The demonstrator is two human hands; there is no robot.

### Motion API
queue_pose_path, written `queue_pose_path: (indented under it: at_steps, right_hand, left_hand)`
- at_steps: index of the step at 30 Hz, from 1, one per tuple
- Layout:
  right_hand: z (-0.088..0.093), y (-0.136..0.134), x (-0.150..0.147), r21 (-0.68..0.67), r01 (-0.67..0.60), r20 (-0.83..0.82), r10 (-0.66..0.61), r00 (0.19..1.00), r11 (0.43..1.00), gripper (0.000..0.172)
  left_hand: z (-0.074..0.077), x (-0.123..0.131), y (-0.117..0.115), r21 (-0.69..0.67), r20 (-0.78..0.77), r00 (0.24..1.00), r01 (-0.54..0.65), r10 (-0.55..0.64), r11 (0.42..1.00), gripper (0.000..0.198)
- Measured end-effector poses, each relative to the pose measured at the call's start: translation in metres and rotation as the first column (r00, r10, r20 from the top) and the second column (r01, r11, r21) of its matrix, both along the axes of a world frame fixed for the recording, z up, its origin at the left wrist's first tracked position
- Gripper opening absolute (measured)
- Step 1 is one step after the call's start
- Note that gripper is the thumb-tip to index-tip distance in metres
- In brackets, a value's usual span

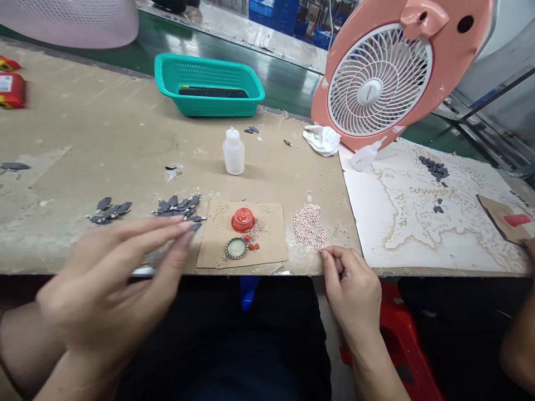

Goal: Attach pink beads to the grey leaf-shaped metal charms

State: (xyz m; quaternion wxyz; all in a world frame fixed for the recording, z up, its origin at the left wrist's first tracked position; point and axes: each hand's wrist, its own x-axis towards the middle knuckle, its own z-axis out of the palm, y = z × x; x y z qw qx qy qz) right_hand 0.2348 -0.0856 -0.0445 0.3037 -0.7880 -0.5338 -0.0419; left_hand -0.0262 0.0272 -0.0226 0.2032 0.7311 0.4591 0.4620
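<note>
Pinching at the bench edge (pixel 267 272), right hand (pixel 350 292) nears pink beads (pixel 307 224); left hand (pixel 109 292) hovers, fingers together.

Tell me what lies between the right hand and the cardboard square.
In the head view, a loose pile of small pale pink beads lies between the right hand and the cardboard square.

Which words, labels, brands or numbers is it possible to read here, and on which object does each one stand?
No text can be read clearly.
The white hub of the pink fan: a small mark, too small to read.
The red box at far left: a white label, too blurred to read.
</note>
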Motion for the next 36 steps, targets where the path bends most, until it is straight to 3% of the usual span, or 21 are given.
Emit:
queue_pose_path:
  at_steps: [3, 6, 8, 12, 16, 20, 24, 28, 36]
  right_hand:
    - [0.003, -0.006, -0.005, 0.128, -0.042, -0.037, 0.047, 0.998, 0.991, 0.010]
    - [0.011, -0.014, -0.014, 0.317, -0.139, -0.064, 0.167, 0.984, 0.938, 0.011]
    - [0.016, -0.018, -0.021, 0.369, -0.238, -0.037, 0.269, 0.962, 0.899, 0.019]
    - [0.024, -0.018, -0.030, 0.337, -0.430, 0.040, 0.444, 0.895, 0.837, 0.029]
    - [0.022, -0.015, -0.034, 0.349, -0.522, 0.095, 0.525, 0.846, 0.778, 0.036]
    - [0.021, -0.010, -0.040, 0.367, -0.509, -0.011, 0.551, 0.835, 0.779, 0.035]
    - [0.023, -0.006, -0.050, 0.368, -0.412, -0.251, 0.515, 0.819, 0.834, 0.028]
    - [0.020, -0.002, -0.059, 0.360, -0.383, -0.321, 0.498, 0.805, 0.851, 0.028]
    - [0.019, 0.006, -0.068, 0.334, -0.399, -0.369, 0.508, 0.779, 0.854, 0.025]
  left_hand:
    - [0.012, 0.028, -0.017, 0.168, -0.058, 0.990, 0.136, -0.128, 0.976, 0.031]
    - [0.020, 0.047, -0.028, -0.016, 0.040, 0.909, 0.416, -0.416, 0.909, 0.021]
    - [0.024, 0.056, -0.035, -0.189, 0.165, 0.841, 0.540, -0.516, 0.820, 0.015]
    - [0.029, 0.064, -0.041, -0.404, 0.381, 0.767, 0.640, -0.516, 0.654, 0.006]
    - [0.031, 0.060, -0.040, -0.493, 0.451, 0.767, 0.641, -0.457, 0.588, 0.010]
    - [0.028, 0.055, -0.038, -0.469, 0.411, 0.781, 0.624, -0.471, 0.625, 0.013]
    - [0.021, 0.051, -0.039, -0.365, 0.350, 0.802, 0.593, -0.484, 0.718, 0.010]
    - [0.015, 0.047, -0.042, -0.276, 0.284, 0.841, 0.531, -0.460, 0.801, 0.008]
    - [0.014, 0.034, -0.038, -0.243, 0.216, 0.873, 0.481, -0.436, 0.842, 0.012]
